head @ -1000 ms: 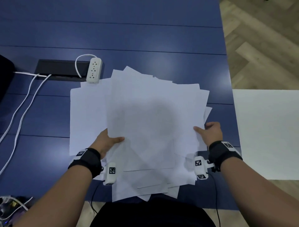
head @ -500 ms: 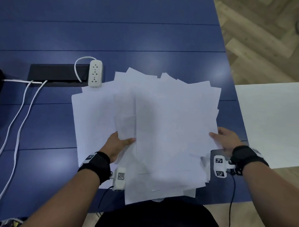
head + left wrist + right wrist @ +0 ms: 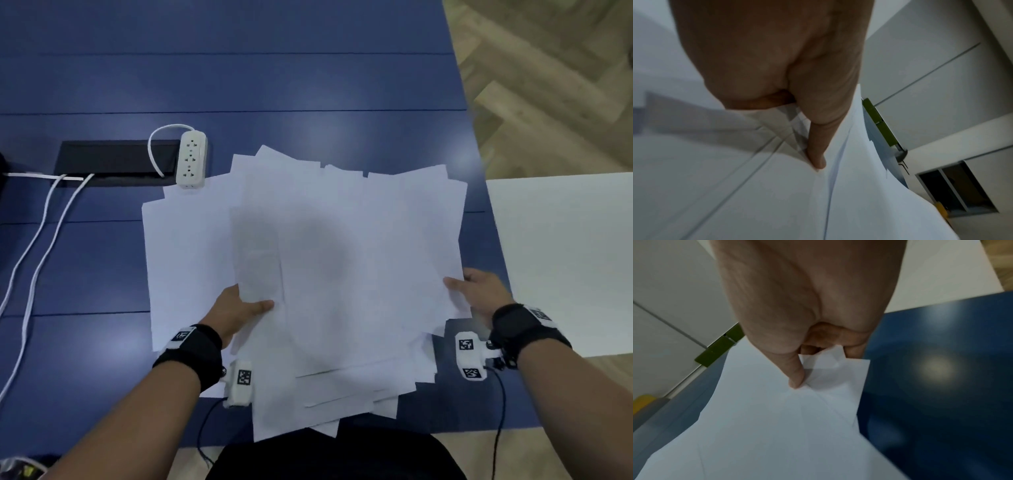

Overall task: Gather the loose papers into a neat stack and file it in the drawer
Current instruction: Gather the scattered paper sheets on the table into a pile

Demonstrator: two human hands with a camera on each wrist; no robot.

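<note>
A ragged pile of white papers (image 3: 342, 260) is held over the blue table (image 3: 274, 68), its sheets fanned out and uneven. My left hand (image 3: 239, 310) pinches the pile's left side, thumb on top and fingers under the sheets. In the left wrist view the thumb (image 3: 818, 146) presses on the papers (image 3: 756, 194). My right hand (image 3: 478, 291) pinches the right edge, and in the right wrist view its thumb (image 3: 795, 374) clamps the creased papers (image 3: 777, 426). A single sheet (image 3: 185, 260) lies flat on the table at the left, partly under the pile. No drawer is visible.
A white power strip (image 3: 191, 159) sits beside a black cable slot (image 3: 116, 162) at the back left, with white cables (image 3: 34, 246) trailing down the table. A white surface (image 3: 565, 260) stands off the table's right edge. Wooden floor (image 3: 548, 85) lies beyond.
Both hands have shifted the pile slightly to the right, and the sheets have spread wider at the far edge. The grips have not changed.
</note>
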